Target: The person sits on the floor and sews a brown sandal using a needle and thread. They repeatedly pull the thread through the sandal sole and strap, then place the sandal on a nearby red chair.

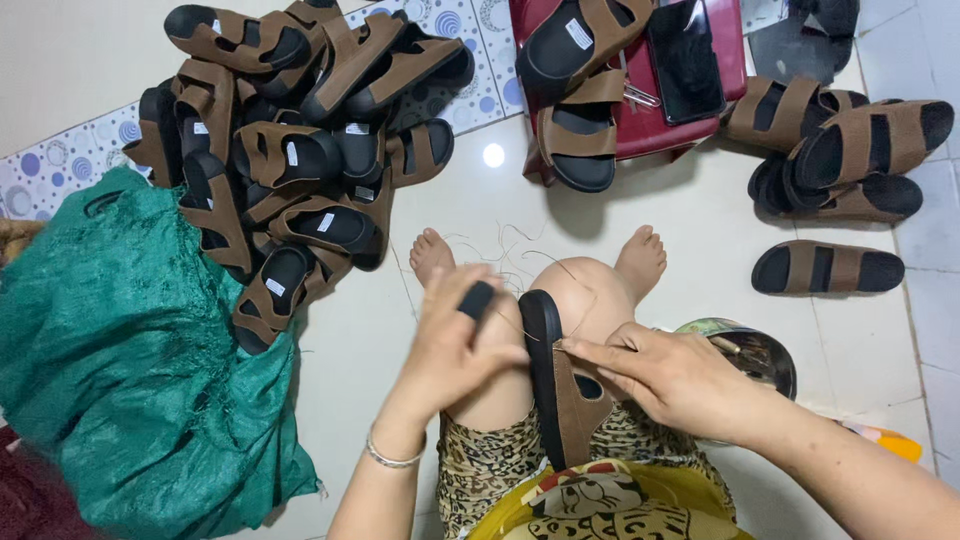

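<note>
Sandal (560, 385) stands on edge between the knees, right hand (670, 375) pinching its strap, left hand (455, 345) gripping a black tool (477, 298) at ten o'clock.

sandal (560, 390) on lap: matt black foam-like sole, brown suede-look straps, slightly rough; piled sandals (290, 150) same finish; green sack (120, 350) woven plastic, coarse, faint sheen; floor tiles (690, 230) smooth, glossy; phone (686, 60) glossy glass; bowl (755, 350) shiny metal; wrist bracelet (392, 458) bright metal; shorts (480, 470) printed cloth
</note>
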